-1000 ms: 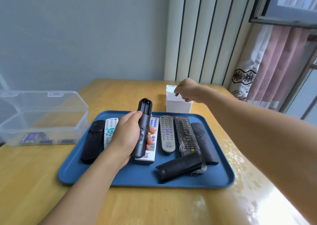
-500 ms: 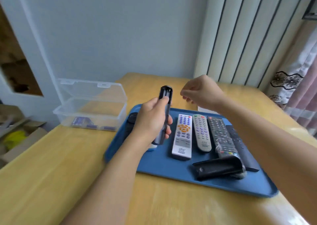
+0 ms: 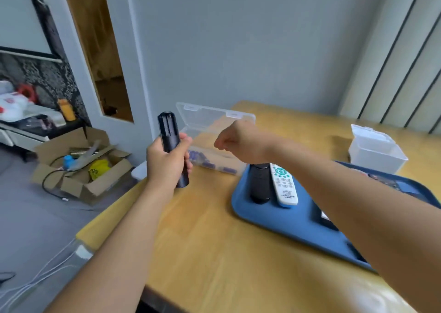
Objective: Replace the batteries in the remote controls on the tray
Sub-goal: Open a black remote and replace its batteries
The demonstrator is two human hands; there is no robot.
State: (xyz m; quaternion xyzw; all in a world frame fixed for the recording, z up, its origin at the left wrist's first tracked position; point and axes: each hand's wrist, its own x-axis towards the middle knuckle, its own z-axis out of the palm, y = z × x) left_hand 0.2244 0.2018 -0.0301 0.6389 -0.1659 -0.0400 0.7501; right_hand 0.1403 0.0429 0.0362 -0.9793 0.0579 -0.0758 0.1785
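Observation:
My left hand [image 3: 167, 161] grips a black remote [image 3: 171, 145] upright, its open battery bay facing me and looking empty. My right hand [image 3: 235, 137] hovers with curled fingers over the clear plastic box [image 3: 216, 121], whose lid stands open; purple batteries [image 3: 205, 161] lie inside. I see nothing held in that hand. The blue tray [image 3: 286, 222] lies to the right with a black remote [image 3: 259, 181] and a white remote [image 3: 284, 184] on it. My right forearm hides the other remotes.
A white lidded box [image 3: 375, 151] stands behind the tray at the table's far right. The table's left edge drops to the floor, where an open cardboard box [image 3: 78, 167] of clutter and some cables lie. A door and wall stand behind.
My view has swung left. My right hand left the white box and crossed to the clear battery box. My left hand carried the black remote off the tray to the left.

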